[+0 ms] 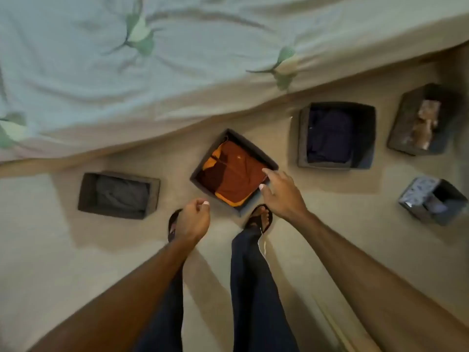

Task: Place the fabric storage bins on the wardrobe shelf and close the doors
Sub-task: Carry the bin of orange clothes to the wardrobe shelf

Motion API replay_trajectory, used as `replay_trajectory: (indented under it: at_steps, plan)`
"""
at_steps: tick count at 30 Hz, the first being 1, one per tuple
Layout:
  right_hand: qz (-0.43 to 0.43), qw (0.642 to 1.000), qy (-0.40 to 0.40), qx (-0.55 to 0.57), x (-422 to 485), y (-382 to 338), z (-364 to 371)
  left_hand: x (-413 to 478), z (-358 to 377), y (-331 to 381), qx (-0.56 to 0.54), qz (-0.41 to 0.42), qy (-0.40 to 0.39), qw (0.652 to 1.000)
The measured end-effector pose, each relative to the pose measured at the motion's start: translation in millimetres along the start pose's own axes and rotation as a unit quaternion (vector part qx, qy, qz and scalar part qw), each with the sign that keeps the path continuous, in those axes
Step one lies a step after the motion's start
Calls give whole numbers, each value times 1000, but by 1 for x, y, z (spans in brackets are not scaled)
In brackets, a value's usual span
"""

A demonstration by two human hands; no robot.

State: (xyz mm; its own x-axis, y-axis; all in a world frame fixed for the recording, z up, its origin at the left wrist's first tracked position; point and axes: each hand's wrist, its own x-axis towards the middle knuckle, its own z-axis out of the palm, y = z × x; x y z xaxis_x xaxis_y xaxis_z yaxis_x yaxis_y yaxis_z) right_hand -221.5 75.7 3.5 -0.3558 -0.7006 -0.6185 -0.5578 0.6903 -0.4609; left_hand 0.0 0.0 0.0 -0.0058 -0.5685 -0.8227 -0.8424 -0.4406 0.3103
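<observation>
Both hands were empty, right hand spread over the near rim of the rust-clothes bin like it was next, left hand loosely curled, bins lined up on the floor beside the bed.

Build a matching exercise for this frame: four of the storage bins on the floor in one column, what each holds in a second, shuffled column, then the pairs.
Bins:
1. far-left bin
2. bin at the right hand
3. square bin right of centre
4. upper-right bin

Contents:
A. dark navy clothing
B. tan and brown items
C. grey folded cloth
D. red and orange garment

Pairs: 1-C, 2-D, 3-A, 4-B.

The right hand reaches over bin 2's near rim; the left hand hangs loosely curled, holding nothing.
</observation>
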Motion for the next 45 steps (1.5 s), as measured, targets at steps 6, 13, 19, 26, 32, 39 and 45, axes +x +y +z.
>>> replay_trajectory:
  at_steps: [6,13,19,26,32,39,45]
  plan:
    - [-20,994,-18,-106,141,82,87,130,99,-25,23,-69,-26,997]
    - [-82,965,0,-250,265,150,174,237,178,-91,-76,-99,-45,991]
    - [-49,975,20,-215,300,156,180,259,182,-110,-38,-55,2,998]
    - [-12,991,30,-130,192,134,110,173,114,-69,39,-2,16,999]
    - [81,991,107,24,30,102,7,23,37,12,82,96,11,992]
    - [114,982,144,44,-164,73,-115,-172,-38,111,200,222,17,954]
    - [112,970,211,52,-257,79,-178,-250,-47,162,249,303,24,920]
